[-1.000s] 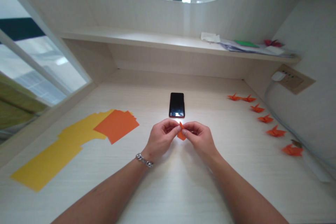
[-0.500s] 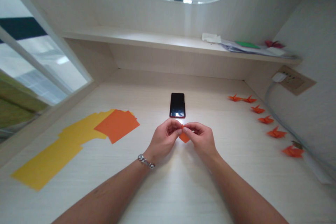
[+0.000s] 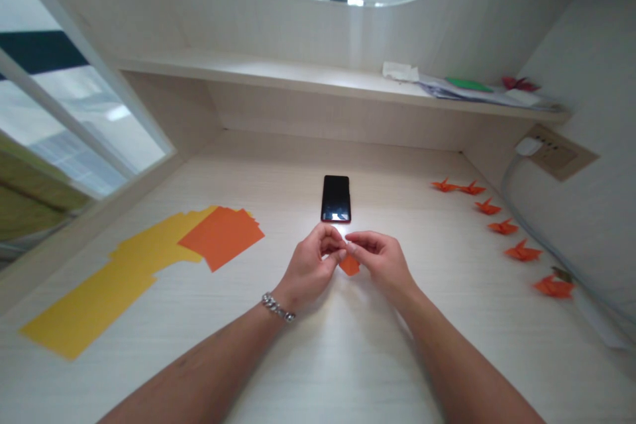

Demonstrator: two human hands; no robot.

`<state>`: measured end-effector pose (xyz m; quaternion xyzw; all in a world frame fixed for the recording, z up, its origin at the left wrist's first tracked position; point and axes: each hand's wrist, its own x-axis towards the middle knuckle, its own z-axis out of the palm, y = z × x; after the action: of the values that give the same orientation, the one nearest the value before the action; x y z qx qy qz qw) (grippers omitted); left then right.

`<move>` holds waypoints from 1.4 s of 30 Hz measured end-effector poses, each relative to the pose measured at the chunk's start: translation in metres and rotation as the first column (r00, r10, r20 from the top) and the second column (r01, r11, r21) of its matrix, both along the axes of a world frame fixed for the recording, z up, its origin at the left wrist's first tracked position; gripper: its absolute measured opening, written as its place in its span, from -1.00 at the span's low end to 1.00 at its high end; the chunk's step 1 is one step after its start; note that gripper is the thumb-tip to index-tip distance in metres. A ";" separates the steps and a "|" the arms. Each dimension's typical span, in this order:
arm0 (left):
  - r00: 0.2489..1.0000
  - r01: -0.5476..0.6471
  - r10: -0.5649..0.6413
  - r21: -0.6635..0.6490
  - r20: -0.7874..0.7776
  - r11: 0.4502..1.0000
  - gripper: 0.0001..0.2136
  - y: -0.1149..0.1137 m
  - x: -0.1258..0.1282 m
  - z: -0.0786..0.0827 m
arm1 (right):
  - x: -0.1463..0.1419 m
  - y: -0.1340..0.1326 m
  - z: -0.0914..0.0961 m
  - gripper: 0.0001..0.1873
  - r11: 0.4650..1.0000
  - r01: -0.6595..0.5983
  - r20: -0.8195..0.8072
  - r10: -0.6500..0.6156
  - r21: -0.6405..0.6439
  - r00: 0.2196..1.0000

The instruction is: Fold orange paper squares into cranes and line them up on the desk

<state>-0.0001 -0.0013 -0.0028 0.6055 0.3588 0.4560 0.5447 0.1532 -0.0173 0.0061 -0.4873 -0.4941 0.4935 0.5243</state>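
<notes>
A small folded piece of orange paper [image 3: 350, 265] is pinched between my two hands, just in front of a dark phone [image 3: 336, 199]. My left hand [image 3: 314, 262], with a chain bracelet on its wrist, has thumb and fingers closed at the paper's upper left edge. On the other side my right hand [image 3: 381, 258] pinches the same piece with thumb and index finger. The fingertips cover its upper part, so the folds there are hidden. Only a lower orange flap shows beneath the thumbs.
Orange square sheets [image 3: 223, 238] lie over fanned yellow sheets [image 3: 99, 305] on the left of the desk. Several orange paper cranes [image 3: 523, 251] line the right side, beside a grey cable [image 3: 527, 222] running from a wall socket [image 3: 564, 152]. A shelf [image 3: 278, 77] holds papers.
The fingers have shifted slightly on the orange paper, and its visible flap has turned and sits a little lower. Everything else is where it was.
</notes>
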 end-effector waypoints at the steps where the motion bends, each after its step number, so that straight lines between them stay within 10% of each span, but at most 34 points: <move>1: 1.000 -0.002 0.002 -0.003 -0.014 1.000 -0.84 0.000 0.000 0.000 | 0.001 0.000 0.001 -0.82 1.000 -0.007 0.025 0.007 0.003 1.000; 16: 0.988 -0.046 0.060 0.095 -0.145 0.994 -0.84 -0.003 0.002 0.006 | 0.000 0.001 -0.003 -0.85 0.998 0.023 0.239 -0.034 0.050 0.971; 30: 0.991 -0.132 0.135 -0.096 0.022 0.987 -0.73 0.009 -0.003 0.005 | 0.004 0.004 -0.008 -0.76 0.995 -0.069 0.174 0.081 -0.074 0.981; 42: 0.996 -0.007 -0.005 -0.134 -0.086 0.991 -0.84 0.010 -0.004 0.006 | 0.005 0.000 -0.001 -0.85 0.999 -0.049 0.302 0.044 0.008 0.952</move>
<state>-0.0036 0.0091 0.0032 0.5864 0.4122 0.4046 0.5680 0.1582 -0.0175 0.0054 -0.5411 -0.5836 0.4216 0.4345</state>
